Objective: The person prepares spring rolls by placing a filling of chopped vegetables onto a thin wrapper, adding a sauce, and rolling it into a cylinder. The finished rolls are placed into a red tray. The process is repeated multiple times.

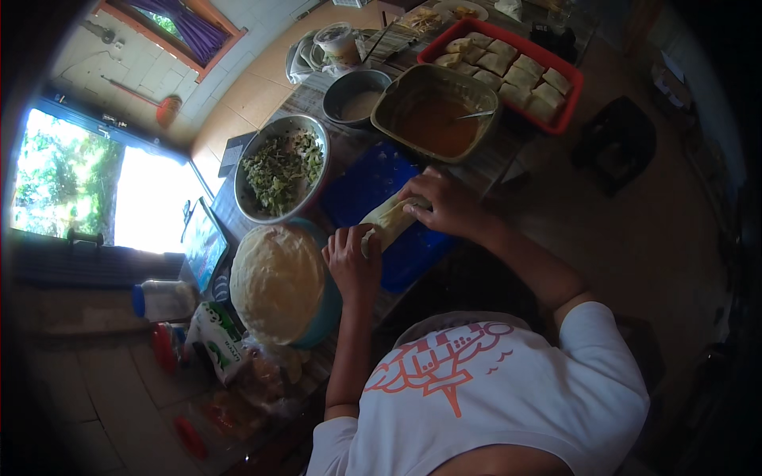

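A pale wrapper roll (390,219) lies across a blue cutting board (372,185), its two ends between my hands. My left hand (353,253) grips the near left end with the thumb on top. At the far right end, my right hand (437,199) has its fingers and thumb on the wrapper. What is inside the roll is mostly hidden. Left of the board stands a metal bowl (324,134) of chopped green filling (280,172). Close by my left wrist, a stack of round pale wrappers (277,282) rests on a teal bowl (326,312).
Beyond the board are an olive basin (381,110) of orange liquid with a spoon and a grey bowl (330,104) of pale mixture. A red tray (574,98) holds several folded parcels. A plastic cup (338,44), a jar (166,299) and packets (217,342) line the table's left side.
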Tool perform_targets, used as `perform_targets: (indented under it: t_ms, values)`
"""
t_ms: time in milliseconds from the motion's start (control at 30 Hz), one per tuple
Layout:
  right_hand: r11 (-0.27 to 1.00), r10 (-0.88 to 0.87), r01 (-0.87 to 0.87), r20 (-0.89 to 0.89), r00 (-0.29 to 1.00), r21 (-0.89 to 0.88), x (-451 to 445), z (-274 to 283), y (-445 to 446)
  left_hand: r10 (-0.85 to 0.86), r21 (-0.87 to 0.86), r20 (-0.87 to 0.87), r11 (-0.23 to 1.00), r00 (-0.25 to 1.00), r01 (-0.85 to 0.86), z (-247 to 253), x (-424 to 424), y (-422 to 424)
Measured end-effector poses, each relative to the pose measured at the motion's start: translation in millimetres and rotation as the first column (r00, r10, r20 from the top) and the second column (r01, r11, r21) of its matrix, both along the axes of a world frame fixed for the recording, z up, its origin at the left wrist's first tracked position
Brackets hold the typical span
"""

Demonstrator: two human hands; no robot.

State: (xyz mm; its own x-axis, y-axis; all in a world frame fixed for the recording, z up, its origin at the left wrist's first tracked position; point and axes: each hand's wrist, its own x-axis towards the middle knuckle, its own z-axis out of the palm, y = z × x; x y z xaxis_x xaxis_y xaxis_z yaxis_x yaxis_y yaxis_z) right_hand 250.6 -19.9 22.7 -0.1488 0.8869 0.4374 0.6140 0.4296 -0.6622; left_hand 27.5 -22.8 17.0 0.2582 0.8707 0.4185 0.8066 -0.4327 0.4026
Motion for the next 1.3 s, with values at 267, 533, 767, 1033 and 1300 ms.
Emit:
perform_targets:
  t_ms: [267, 533, 767, 1033, 1300]
  values:
    - [0.998, 0.042, -0.040, -0.060, 0.997, 0.047, 2, -1, -5, 0.004, 0.009, 0.007, 1.000, 1.000, -0.004, -3, 9, 8]
    - [0.996, 0.056, -0.052, -0.049, 0.997, 0.077, 6, -3, -10, -0.003, 0.010, 0.008, 1.000, 1.000, 0.003, 1, 9, 11]
    - [0.999, 0.043, -0.041, -0.074, 0.996, 0.026, 3, -2, -16, -0.011, 0.172, 0.026, 0.985, 1.000, 0.006, 7, 8, 6]
    - [0.998, -0.039, 0.039, -0.001, 0.999, 0.056, 4, -19, -9, 0.001, 0.063, -0.011, 0.998, 1.000, 0.000, 5, 11, 13]
    - [0.977, -0.078, 0.062, 0.072, 0.994, 0.204, -6, -4, -19, 0.111, 0.024, -0.067, 0.994, 0.991, -0.110, 2, -30, -2]
